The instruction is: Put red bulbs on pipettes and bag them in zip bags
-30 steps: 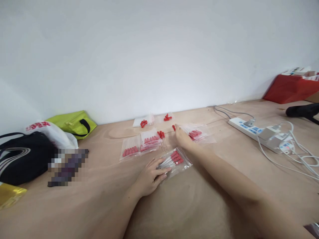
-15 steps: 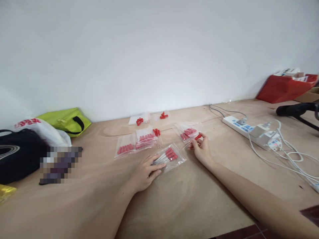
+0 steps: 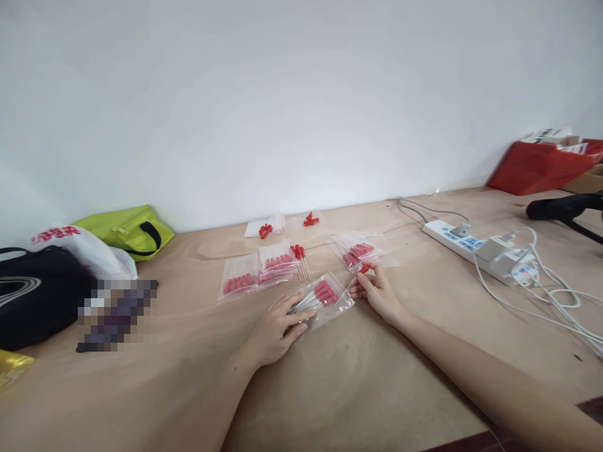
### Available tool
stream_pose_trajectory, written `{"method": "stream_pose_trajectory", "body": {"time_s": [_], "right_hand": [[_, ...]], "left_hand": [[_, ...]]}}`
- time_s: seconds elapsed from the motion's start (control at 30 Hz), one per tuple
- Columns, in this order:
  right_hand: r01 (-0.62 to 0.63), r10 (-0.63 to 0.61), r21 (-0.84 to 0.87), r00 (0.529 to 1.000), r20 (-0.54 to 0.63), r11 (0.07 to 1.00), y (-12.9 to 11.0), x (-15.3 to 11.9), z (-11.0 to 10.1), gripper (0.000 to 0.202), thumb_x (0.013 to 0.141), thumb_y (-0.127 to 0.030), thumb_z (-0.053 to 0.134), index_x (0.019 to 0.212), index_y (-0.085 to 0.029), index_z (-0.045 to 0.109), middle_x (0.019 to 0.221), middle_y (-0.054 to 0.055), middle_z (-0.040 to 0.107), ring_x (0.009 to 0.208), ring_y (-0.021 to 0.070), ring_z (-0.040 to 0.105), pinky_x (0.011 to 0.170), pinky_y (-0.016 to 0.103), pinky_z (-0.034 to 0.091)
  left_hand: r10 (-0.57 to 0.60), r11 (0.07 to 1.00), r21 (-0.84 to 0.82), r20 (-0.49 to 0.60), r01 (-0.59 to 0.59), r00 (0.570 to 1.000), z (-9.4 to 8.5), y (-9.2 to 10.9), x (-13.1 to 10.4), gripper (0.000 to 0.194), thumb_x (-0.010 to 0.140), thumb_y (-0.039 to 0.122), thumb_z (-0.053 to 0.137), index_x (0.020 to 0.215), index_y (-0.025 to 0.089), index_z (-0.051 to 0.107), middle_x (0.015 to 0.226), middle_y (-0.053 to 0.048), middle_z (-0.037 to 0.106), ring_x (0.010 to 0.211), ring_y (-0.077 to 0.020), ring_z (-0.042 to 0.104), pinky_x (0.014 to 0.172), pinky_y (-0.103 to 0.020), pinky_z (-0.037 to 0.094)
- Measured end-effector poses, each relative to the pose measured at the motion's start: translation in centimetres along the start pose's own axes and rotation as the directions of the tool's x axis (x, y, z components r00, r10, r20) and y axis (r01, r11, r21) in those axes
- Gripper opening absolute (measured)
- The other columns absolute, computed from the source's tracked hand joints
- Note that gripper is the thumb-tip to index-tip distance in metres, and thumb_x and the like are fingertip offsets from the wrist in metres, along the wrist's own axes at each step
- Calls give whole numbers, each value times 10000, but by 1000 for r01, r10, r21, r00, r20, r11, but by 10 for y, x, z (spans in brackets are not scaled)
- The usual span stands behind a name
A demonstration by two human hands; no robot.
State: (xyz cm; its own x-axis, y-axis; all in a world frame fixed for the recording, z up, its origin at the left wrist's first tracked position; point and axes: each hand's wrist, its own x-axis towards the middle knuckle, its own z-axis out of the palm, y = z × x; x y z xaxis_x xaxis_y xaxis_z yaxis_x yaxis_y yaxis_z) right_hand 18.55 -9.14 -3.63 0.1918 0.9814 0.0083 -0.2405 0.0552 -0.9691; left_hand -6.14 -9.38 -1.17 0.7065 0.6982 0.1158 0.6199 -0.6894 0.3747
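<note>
My left hand (image 3: 282, 323) holds the left end of a clear zip bag (image 3: 342, 309), its fingers over the plastic. Inside this bag lie several droppers (image 3: 325, 292) with red bulbs, their thin clear stems pointing left. My right hand (image 3: 377, 290) pinches one dropper (image 3: 364, 269) by its red bulb, near the right edge of that bag; the stem is hard to make out. Just behind the right hand are further bagged droppers (image 3: 358, 252). A few loose droppers (image 3: 299, 254) lie behind the left hand's bag.
Filled zip bags (image 3: 238, 284) lie left of centre, and small bags with loose red bulbs (image 3: 311, 219) lie near the wall. A white power strip (image 3: 452, 238) with tangled cables is at right. A green bag (image 3: 125, 229) and a black bag (image 3: 42, 295) are at left.
My right hand has moved slightly left and nearer with the dropper, toward the bag at my left hand. The left hand keeps its place on the bag.
</note>
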Motion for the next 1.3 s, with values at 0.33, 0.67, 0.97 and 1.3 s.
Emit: {"method": "stream_pose_trajectory", "body": {"time_s": [0.33, 0.67, 0.97, 1.3], "right_hand": [[-142, 143, -19, 989, 25, 990, -7, -4, -3, 323, 587, -368, 669, 737, -195, 441, 637, -37, 557, 551, 101, 568, 563, 260, 489], [-38, 119, -366, 972, 202, 930, -4, -5, -6, 295, 572, -387, 696, 678, -143, 568, 566, -34, 552, 486, 66, 454, 465, 200, 342], [-64, 134, -307, 968, 211, 949, 5, 1, -4, 350, 514, -399, 731, 705, -145, 584, 571, -33, 568, 510, 81, 477, 489, 212, 360], [-103, 166, -352, 974, 154, 930, -11, -1, -2, 313, 530, -426, 697, 560, -167, 522, 429, -65, 466, 378, 45, 348, 365, 182, 253]], "left_hand": [[-15, 999, 30, 27, 14, 1000, -3, 1, -1, 348, 867, 274, 411, 1206, 323, 472, 1311, -28, 410, 1214, -209, 359, 1025, -442, 267], [-4, 1000, 16, 31, 4, 1000, -5, 2, 0, 356, 863, 264, 417, 1209, 328, 468, 1304, -29, 417, 1216, -211, 353, 1028, -455, 252], [4, 999, 39, 36, -5, 999, -4, 1, 1, 346, 867, 279, 413, 1204, 326, 474, 1310, -31, 412, 1217, -209, 351, 1022, -453, 262], [6, 1000, -8, 3, -6, 1000, -3, 0, -1, 350, 855, 284, 436, 1200, 327, 477, 1315, -17, 410, 1213, -205, 360, 1030, -445, 257]]}}
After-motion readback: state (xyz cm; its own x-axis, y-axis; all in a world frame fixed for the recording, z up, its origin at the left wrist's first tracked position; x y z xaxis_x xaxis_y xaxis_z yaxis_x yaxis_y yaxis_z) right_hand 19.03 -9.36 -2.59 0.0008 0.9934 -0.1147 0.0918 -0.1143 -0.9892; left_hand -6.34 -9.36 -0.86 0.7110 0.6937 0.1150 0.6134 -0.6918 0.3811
